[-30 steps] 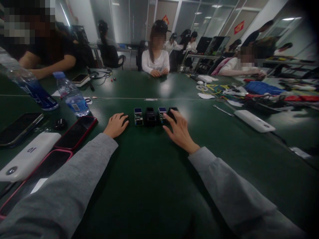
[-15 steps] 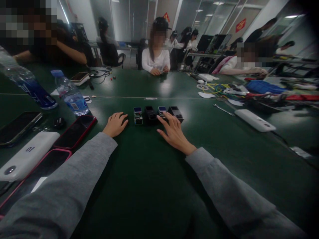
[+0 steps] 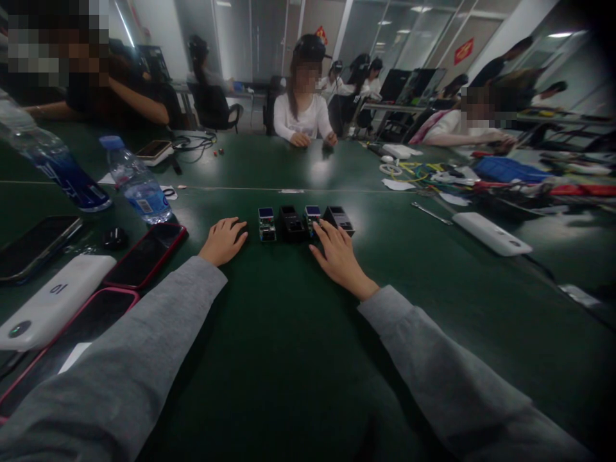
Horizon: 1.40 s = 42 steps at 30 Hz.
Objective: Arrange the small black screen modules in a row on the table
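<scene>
Several small electronic pieces stand in a row on the green table [image 3: 269, 321]. At the left end is a circuit board with a small screen [image 3: 266, 224], then a black casing [image 3: 291, 222], a second circuit board with a screen [image 3: 312, 212] and another black casing [image 3: 339, 218]. My right hand [image 3: 339, 256] lies with fingers apart at the second board and the right casing, partly covering both. Whether its fingertips touch them I cannot tell. My left hand [image 3: 222, 242] rests on the table left of the row, fingers spread, holding nothing.
To the left are a water bottle [image 3: 139, 186], a larger blue-labelled bottle [image 3: 67, 167], a red-edged phone [image 3: 147, 256] and a white power bank [image 3: 58, 295]. On the right lie a wrench [image 3: 432, 213], another white power bank [image 3: 493, 233] and tangled cables [image 3: 423, 170]. A person [image 3: 303, 112] sits opposite.
My right hand's fingers have shifted slightly to the right, showing more of the second circuit board. The left hand stays put. The person opposite has moved their hands apart.
</scene>
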Available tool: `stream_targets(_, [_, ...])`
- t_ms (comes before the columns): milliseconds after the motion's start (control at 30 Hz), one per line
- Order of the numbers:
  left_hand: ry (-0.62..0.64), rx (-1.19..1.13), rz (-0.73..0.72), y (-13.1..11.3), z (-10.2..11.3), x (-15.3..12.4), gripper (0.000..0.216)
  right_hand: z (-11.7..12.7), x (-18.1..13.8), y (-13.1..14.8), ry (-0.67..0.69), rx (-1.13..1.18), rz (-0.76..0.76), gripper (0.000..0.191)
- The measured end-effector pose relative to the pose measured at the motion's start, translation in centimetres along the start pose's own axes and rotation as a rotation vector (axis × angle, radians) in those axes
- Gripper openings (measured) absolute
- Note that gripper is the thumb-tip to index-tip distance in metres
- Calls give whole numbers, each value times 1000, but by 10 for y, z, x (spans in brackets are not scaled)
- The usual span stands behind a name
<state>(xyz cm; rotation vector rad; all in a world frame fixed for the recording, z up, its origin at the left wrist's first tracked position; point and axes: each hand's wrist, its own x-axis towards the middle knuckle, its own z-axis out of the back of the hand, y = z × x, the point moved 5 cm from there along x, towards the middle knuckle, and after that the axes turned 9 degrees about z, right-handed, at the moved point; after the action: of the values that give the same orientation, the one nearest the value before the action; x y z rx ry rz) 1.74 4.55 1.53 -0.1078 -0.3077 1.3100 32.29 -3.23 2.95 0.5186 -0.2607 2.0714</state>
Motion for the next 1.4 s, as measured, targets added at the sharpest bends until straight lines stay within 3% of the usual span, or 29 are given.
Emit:
stream_targets(133, [18,11,3,-1,0,0,53,6,0,5,-25,-30,19,65])
stream_targets(333, [29,16,10,0,-1,1,54,9,2,19,70,20,216,65])
stream_targets(700, [32,15,13,-1,1,-1,53,11,3,21,65,72,266,62])
stream_targets(867, [26,13,7,-2,2,-1,53,15,2,11,-38,15,93,65])
stream_targets(1067, [11,-2,-2,0,0,0,51,5,-9,-35,-285,46,-270,55])
stream_targets(1200, [11,-8,-3,1,-1,0,51,-5,-13,-55,-336,161,-320,48])
stream_targets(1400, [7,8,-3,0,-1,0,52,-5,-14,-58,-321,205,-301,45])
